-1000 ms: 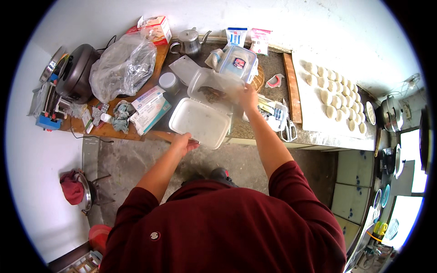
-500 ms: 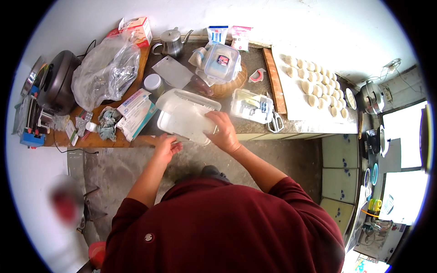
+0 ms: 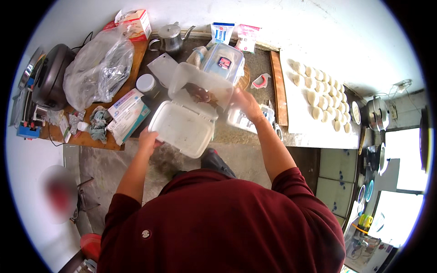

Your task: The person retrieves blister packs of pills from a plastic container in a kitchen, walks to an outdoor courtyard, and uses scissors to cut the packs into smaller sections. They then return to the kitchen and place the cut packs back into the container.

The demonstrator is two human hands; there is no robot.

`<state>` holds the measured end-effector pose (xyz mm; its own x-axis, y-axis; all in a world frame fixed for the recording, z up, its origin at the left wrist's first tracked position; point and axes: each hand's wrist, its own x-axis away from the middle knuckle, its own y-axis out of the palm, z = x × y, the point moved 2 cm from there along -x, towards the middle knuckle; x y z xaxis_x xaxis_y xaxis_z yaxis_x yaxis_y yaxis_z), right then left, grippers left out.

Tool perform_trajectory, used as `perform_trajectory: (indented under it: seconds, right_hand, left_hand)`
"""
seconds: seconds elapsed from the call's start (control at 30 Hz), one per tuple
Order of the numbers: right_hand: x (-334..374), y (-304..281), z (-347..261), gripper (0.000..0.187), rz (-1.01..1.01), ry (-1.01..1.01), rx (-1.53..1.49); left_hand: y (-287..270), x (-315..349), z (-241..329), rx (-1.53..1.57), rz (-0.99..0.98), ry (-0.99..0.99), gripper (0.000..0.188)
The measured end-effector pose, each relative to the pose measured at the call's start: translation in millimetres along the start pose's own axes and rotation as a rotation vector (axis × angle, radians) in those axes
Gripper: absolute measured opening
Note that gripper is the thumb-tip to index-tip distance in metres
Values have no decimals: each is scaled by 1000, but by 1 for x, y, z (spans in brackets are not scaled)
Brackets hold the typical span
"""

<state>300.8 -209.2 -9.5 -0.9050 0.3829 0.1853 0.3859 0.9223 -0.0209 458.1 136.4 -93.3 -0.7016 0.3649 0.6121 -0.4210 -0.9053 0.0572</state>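
Left hand (image 3: 148, 142) grip closed on open plastic container (image 3: 184, 125); right hand (image 3: 243, 102) clasps lid edge.

Counter crowded around open plastic container (image 3: 189, 123); floor (image 3: 114, 157) free.

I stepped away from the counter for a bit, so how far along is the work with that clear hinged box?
Done: rows of shaped dough pieces sit on the white board. In hand: the clear hinged box is open, left hand gripping its lid edge, right hand at the tub holding something dark. Left: the box isn't closed yet.
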Motion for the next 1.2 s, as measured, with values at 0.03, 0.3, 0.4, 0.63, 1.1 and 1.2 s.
perform_trajectory:
  seconds: [0.03, 0.3, 0.4, 0.63, 1.1, 1.2]
  right_hand:
    - [-12, -20, 10, 61, 95, 30, 12]
    - [-107, -161, 91, 61, 669, 332, 1106]
    - [-116, -152, 72, 68, 622, 458, 1230]
    - [-110, -151, 67, 52, 542, 375, 1367]
    - [15, 98, -33, 42, -162, -349, 171]
    - [7, 110, -13, 35, 15, -470, 454]
  left_hand:
    - [1, 7, 0, 30, 31, 1, 50]
    - [12, 45, -8, 143, 122, -34, 47]
    - [21, 59, 3, 148, 200, -61, 47]
    - [7, 47, 10, 216, 112, -119, 48]
    - [10, 35, -9, 244, 97, -155, 39]
    - [10, 39, -12, 326, 88, -154, 38]
